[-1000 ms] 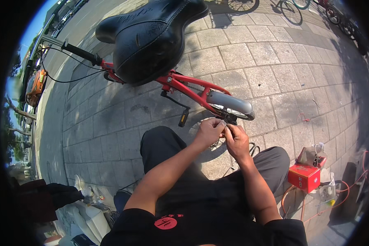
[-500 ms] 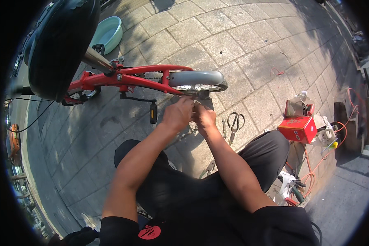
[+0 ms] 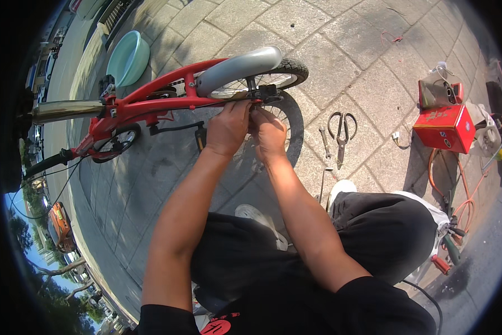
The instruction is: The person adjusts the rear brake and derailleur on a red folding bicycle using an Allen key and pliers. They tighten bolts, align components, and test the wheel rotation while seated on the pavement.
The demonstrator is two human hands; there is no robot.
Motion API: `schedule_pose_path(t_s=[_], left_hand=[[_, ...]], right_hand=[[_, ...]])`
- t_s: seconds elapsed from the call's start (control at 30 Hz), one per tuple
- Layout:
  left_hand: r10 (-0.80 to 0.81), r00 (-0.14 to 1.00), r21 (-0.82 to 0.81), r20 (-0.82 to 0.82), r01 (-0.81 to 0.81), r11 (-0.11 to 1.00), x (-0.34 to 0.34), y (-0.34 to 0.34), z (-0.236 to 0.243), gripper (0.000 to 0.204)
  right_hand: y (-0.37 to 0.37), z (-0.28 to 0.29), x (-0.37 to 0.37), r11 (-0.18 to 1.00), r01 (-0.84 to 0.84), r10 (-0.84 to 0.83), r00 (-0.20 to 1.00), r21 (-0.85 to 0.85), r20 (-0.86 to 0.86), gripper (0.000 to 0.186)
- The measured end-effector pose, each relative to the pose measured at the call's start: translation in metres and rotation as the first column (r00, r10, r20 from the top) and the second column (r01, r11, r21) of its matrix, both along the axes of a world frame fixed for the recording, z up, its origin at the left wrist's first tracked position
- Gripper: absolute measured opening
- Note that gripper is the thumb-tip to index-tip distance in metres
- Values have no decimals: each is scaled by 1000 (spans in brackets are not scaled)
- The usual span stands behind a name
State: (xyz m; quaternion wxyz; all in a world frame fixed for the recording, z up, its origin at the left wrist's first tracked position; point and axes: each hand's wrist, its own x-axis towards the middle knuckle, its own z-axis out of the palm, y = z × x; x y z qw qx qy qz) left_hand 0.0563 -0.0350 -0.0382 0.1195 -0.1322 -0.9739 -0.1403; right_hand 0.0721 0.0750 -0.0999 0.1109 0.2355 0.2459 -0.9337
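Observation:
A red bicycle [image 3: 161, 101] stands across the far left, its small rear wheel [image 3: 295, 73] under a silver mudguard [image 3: 234, 67]. My left hand [image 3: 230, 127] and my right hand [image 3: 270, 135] meet side by side at the near side of this wheel, just below a black fitting [image 3: 268, 93] on the red frame. Fingers of both hands are bent in and pressed together. What lies between them is too small and too covered to name. A black pedal [image 3: 200, 137] is left of my left hand.
Right of my hands lie black-handled scissors [image 3: 342, 139] and a wrench [image 3: 324, 144] on the paving. Farther right, a red box [image 3: 445, 127] stands near orange hoses [image 3: 461, 184]. A pale green basin [image 3: 129, 58] sits behind the bicycle.
The view has shifted and turned, so the scissors and red box appear farther right and the rear wheel more tilted. Both hands remain together beside the rear wheel.

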Motion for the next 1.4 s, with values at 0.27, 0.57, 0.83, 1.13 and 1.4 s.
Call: schedule_pose_path(t_s=[0.27,0.57,0.83,1.13,1.4], left_hand=[[99,993,-22,-64,-100,995,0,7,-6,16],[147,983,-98,-113,-158,982,2,12,-16,14],[91,984,-56,-155,-100,993,3,10,-16,16],[156,973,9,-169,-157,988,2,15,-21,15],[222,954,-95,-201,-244,965,5,22,-21,15]], right_hand=[[-9,16,-1,980,54,-63,997,192,39,23],[-1,10,-9,938,-4,-30,995,346,94,23],[-2,8,-6,961,-34,9,996,274,91,25],[-8,16,-10,965,44,-68,994,260,82,25],[1,23,-8,954,-44,10,993,297,116,24]])
